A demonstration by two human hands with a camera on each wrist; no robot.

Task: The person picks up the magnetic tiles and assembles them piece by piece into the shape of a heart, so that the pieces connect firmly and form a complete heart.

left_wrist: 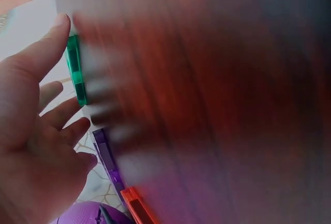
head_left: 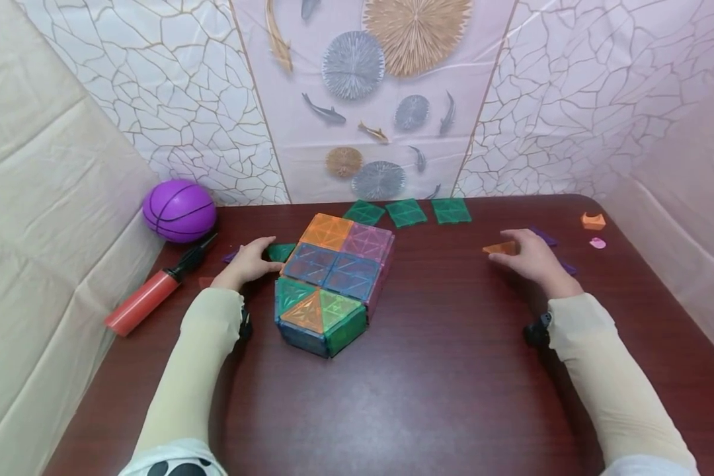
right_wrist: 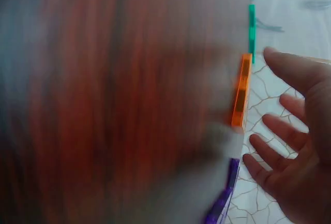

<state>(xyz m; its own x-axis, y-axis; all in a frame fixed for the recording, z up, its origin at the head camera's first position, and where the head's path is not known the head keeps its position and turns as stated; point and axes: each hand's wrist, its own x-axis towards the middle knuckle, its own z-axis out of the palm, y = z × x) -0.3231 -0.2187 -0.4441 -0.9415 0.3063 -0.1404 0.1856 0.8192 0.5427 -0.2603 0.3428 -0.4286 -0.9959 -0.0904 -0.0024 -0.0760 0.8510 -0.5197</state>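
A flat build of coloured magnetic tiles [head_left: 333, 277] lies in the middle of the dark wooden table [head_left: 452, 370]. My left hand [head_left: 262, 256] rests at the build's left edge, fingers straight, beside a green tile [head_left: 281, 252]. In the left wrist view the thumb of that hand [left_wrist: 59, 79] reaches the top of the green tile [left_wrist: 76, 69], with a purple tile [left_wrist: 106, 159] and an orange tile [left_wrist: 137, 206] below. My right hand [head_left: 512, 254] lies open on the right. Its fingers [right_wrist: 274, 105] are spread just beside an orange tile [head_left: 500, 248] [right_wrist: 241, 89]; nothing is held.
Three green tiles [head_left: 406, 212] lie along the table's back edge. Purple tiles [head_left: 544, 237] lie by the right hand. A purple ball [head_left: 179, 210] and a red pump [head_left: 145, 297] sit at the left. Small orange [head_left: 593, 221] and pink [head_left: 597, 242] pieces lie far right.
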